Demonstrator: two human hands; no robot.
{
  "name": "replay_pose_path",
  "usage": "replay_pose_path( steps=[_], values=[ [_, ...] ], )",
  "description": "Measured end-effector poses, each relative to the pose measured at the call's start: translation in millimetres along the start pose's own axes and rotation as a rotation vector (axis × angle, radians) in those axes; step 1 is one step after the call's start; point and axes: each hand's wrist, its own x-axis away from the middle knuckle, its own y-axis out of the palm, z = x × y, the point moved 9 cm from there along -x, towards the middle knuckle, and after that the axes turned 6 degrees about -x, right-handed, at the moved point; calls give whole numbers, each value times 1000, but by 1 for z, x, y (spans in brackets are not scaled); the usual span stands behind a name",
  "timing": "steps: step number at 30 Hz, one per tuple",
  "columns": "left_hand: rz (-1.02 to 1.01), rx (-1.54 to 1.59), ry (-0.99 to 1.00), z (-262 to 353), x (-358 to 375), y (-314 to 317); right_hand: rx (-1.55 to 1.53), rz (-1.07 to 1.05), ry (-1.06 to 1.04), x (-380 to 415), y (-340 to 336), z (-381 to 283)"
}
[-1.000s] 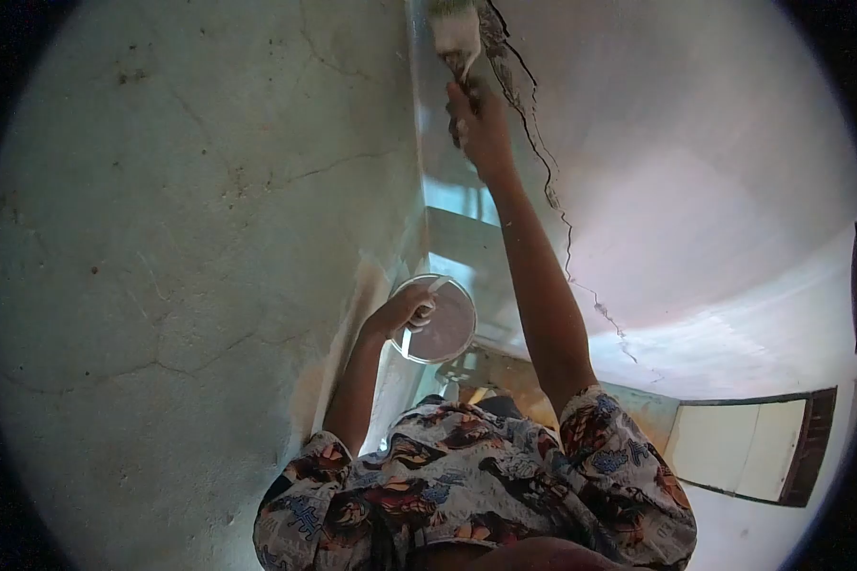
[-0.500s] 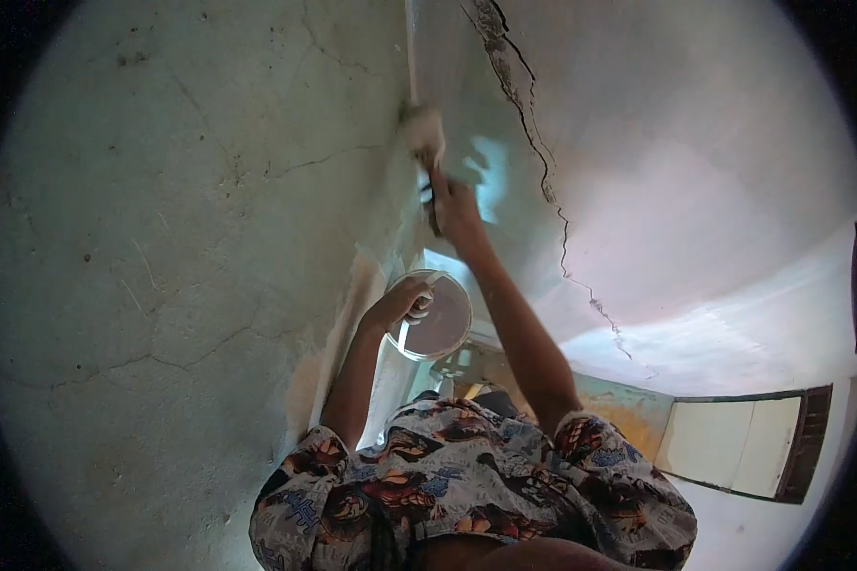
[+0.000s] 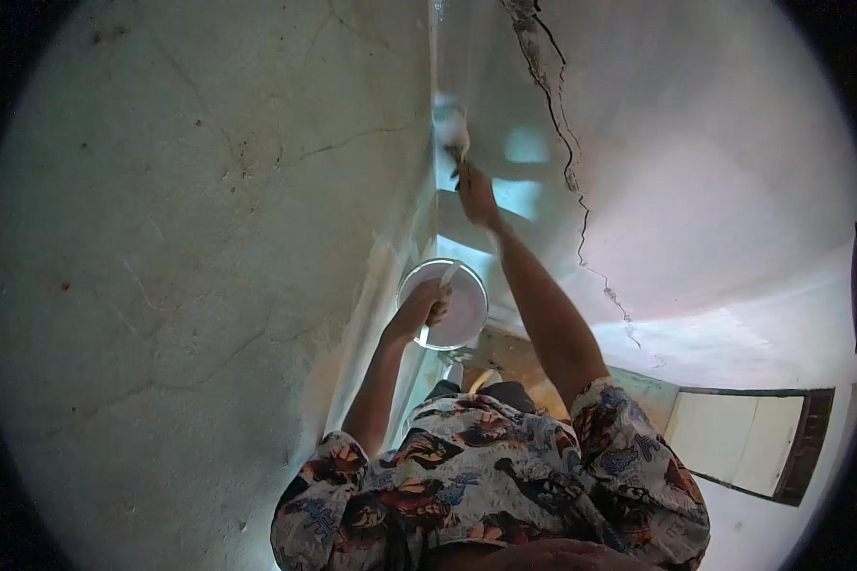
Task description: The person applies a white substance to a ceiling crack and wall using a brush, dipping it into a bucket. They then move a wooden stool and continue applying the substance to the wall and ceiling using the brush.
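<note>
A round bucket [image 3: 468,309] with a pale rim hangs from my left hand [image 3: 427,309], whose fingers wrap round its whitish handle. Up ahead, my right hand [image 3: 476,193] grips a brush [image 3: 451,128] by its dark handle. The brush's pale, broad head is blurred and lies close to the corner where the greenish wall [image 3: 209,228] meets the whiter wall [image 3: 695,190]. Part of the bucket's rim is hidden behind my left hand and the handle.
A long, jagged crack [image 3: 583,228] runs down the whiter wall on the right. At the lower right is a pale panel in a dark frame [image 3: 733,443]. Bright patches of light fall beside the right hand.
The brush and my right hand have shifted slightly right within the view. My left hand and the bucket also appear further right, as the whole view has moved a little.
</note>
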Motion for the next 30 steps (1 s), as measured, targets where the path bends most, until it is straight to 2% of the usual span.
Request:
replay_pose_path(
  steps=[2, 3, 4, 5, 6, 9, 12, 14, 16, 18, 21, 25, 28, 30],
  values=[
    [18, 50, 28, -7, 10, 0, 20, 16, -5, 42, 10, 28],
    [30, 37, 52, -11, 15, -1, -1, 110, -37, 59, 16, 49],
    [44, 21, 81, -13, 18, -2, 50, 67, -3, 80, 26, 60],
    [60, 3, 109, -14, 21, -4, -11, -47, 182, 100, 51, 127],
    [67, 0, 102, -18, 25, -4, 586, -249, 122, 112, 77, 153],
    [78, -23, 71, -24, 28, -10, -189, -74, 958, 143, 56, 176],
    [62, -47, 40, -27, 26, -14, -361, -89, 785, 122, 30, 134],
    [29, -67, 20, -36, 25, -16, -121, -56, 285, 90, -3, 65],
    [19, -69, 15, -38, 22, -17, 18, -12, 131, 77, -31, 4],
    [32, -82, 23, -31, 20, -15, 44, 25, 313, 70, -59, -38],
    [-23, -157, 13, -33, 14, -19, 58, 188, 179, 55, -93, -102],
    [-67, -128, -22, -29, 15, -17, -69, 305, -207, 17, -113, -168],
    [-37, -177, -25, -33, 14, -23, -287, 170, -149, -9, -102, -180],
    [4, -193, -47, -31, 12, -21, -375, 196, -147, -18, -101, -188]
  ],
)
